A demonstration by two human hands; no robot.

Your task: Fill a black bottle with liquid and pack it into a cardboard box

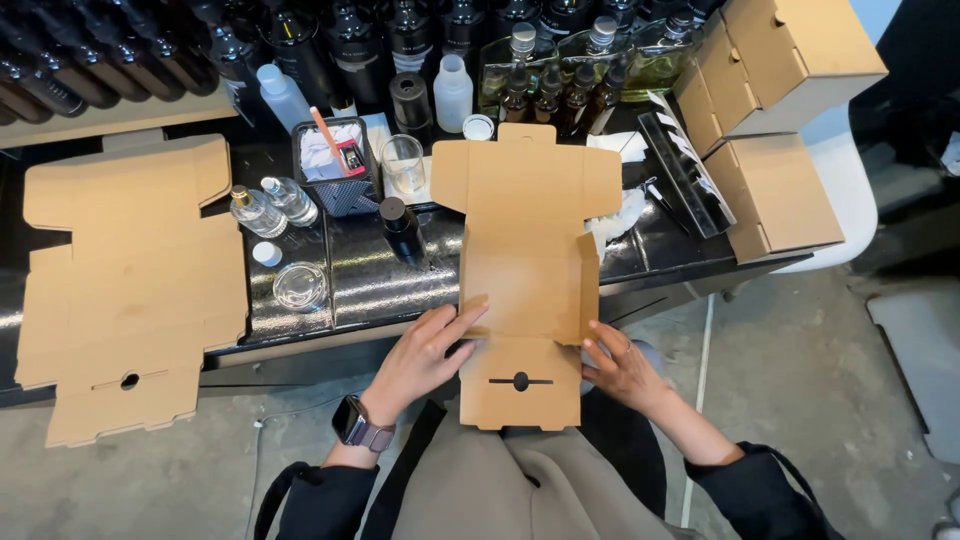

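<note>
Both hands are on a flat brown box blank point(524, 290) that lies half on the black desk point(380, 280) and half over the person's lap. Its near flap, the one with a slot and a round hole, hangs off the desk edge toward the body. The right side wall of the blank is already standing up a bit — the left side is flat.

The left hand point(425, 355) is spread out, with its fingers pressing down on the left edge of the blank just above the near flap. It pinches nothing. The right hand point(620, 368) touches the right edge low down, with the fingertips curled on the card beside the raised wall. It is loose, not closed on anything.

To fold well, I think each crease should be pressed along the scored line, with one hand holding the middle flat so the blank does not slide off the desk. The left wall looks like it needs to be bent up to match the right one. Slow, even pushes will keep the card from tearing at the slot.

Just left of the blank stand a small dark bottle point(400, 226), a glass cup point(402, 162) and a mesh basket point(336, 165). Clear little bottles point(272, 206) lie near them. Farther left is another flat blank point(125, 285). Made-up boxes point(775, 120) are stacked at the right — well apart from the hands. Many dark bottles point(300, 40) line the back.
</note>
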